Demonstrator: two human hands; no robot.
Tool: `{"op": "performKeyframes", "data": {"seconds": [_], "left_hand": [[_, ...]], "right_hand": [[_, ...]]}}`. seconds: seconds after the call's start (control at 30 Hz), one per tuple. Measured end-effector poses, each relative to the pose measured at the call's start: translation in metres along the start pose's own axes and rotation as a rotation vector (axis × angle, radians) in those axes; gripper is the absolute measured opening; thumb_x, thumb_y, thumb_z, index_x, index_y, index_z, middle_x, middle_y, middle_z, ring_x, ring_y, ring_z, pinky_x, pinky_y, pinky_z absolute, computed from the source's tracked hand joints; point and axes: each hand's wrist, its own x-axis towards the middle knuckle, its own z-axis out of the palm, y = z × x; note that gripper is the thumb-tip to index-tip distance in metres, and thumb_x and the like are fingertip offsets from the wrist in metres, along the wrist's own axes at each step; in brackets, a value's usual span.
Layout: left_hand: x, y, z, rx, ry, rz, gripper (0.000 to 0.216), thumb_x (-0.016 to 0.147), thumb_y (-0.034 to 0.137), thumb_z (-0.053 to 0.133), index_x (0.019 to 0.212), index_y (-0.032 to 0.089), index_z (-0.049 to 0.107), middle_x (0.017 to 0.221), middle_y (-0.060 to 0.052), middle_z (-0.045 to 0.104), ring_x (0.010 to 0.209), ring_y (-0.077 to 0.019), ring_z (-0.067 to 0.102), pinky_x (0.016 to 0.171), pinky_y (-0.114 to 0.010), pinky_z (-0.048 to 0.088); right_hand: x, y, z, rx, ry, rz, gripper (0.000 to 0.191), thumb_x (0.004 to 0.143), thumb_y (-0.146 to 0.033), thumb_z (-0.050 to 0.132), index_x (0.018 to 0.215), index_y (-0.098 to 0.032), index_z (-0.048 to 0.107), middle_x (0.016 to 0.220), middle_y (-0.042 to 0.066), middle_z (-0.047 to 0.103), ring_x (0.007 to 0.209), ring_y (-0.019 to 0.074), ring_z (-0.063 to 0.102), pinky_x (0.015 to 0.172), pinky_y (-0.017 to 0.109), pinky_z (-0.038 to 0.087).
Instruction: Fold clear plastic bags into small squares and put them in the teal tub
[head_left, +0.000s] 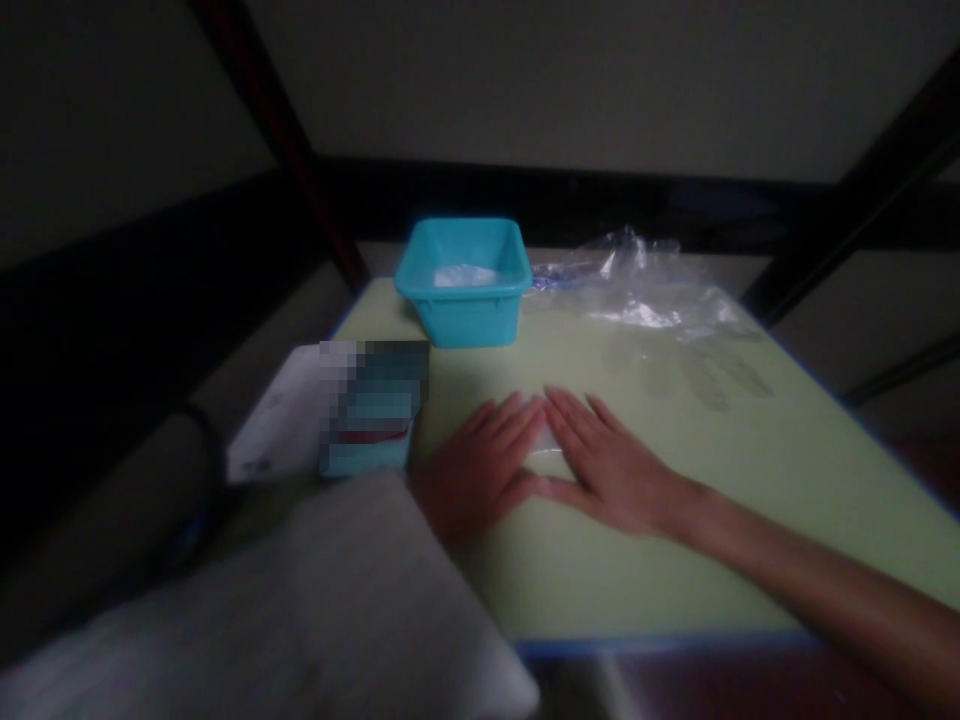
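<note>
My left hand (484, 470) and my right hand (611, 465) lie palm down on the yellow-green table (600, 590), fingertips and thumbs meeting in the middle. Both have their fingers stretched out flat. A small pale, shiny-edged piece (550, 438), perhaps film or a plastic packet, shows in the gap between them; most of it is covered by the fingers. A light sleeve or cloth (360, 590) lies across my left forearm.
Behind the hands stands a turquoise plastic basket (472, 320) with something white inside. Crumpled clear plastic (645, 290) spreads over the back right. At the left are a white sheet (285, 410) and a pixelated teal item (375, 400). The table has a blue edge.
</note>
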Motion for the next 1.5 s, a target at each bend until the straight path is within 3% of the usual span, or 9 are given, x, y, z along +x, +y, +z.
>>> {"op": "performKeyframes", "data": {"seconds": [0.5, 0.77, 1.0, 1.5], "left_hand": [[-0.002, -0.004, -0.001, -0.001, -0.026, -0.031, 0.060, 0.093, 0.045, 0.038, 0.142, 0.013, 0.028, 0.153, -0.017, 0.019, 0.142, -0.0274, 0.011, 0.112, -0.047, 0.016], [-0.001, -0.010, 0.000, -0.081, 0.028, 0.110, 0.064, 0.092, 0.051, 0.036, 0.144, 0.015, 0.024, 0.153, -0.015, 0.019, 0.143, -0.0266, 0.011, 0.113, -0.047, 0.012], [0.001, -0.014, 0.000, -0.127, -0.020, 0.134, 0.067, 0.089, 0.055, 0.040, 0.144, 0.018, 0.028, 0.152, -0.016, 0.021, 0.142, -0.0310, 0.014, 0.112, -0.050, 0.015], [0.000, -0.019, 0.002, -0.169, -0.040, 0.158, 0.069, 0.085, 0.060, 0.046, 0.142, 0.024, 0.033, 0.154, -0.018, 0.010, 0.142, -0.0348, 0.008, 0.111, -0.052, 0.015]], "right_hand": [[-0.010, 0.011, -0.001, -0.057, 0.002, -0.011, 0.084, 0.089, -0.065, 0.027, 0.141, 0.001, 0.031, 0.147, 0.025, 0.025, 0.139, 0.0308, 0.022, 0.112, 0.051, 0.019], [-0.004, 0.017, -0.002, -0.007, 0.086, -0.098, 0.082, 0.090, -0.061, 0.031, 0.147, -0.006, 0.011, 0.151, 0.022, 0.019, 0.141, 0.0283, 0.013, 0.111, 0.053, 0.020], [0.000, 0.020, -0.001, 0.041, -0.035, -0.133, 0.083, 0.090, -0.063, 0.028, 0.144, 0.001, 0.022, 0.149, 0.025, 0.020, 0.141, 0.0271, 0.014, 0.114, 0.049, 0.014], [-0.006, 0.030, -0.003, 0.062, -0.082, -0.085, 0.086, 0.088, -0.066, 0.031, 0.147, -0.007, 0.016, 0.150, 0.021, 0.020, 0.141, 0.0274, 0.015, 0.113, 0.051, 0.012]]}}
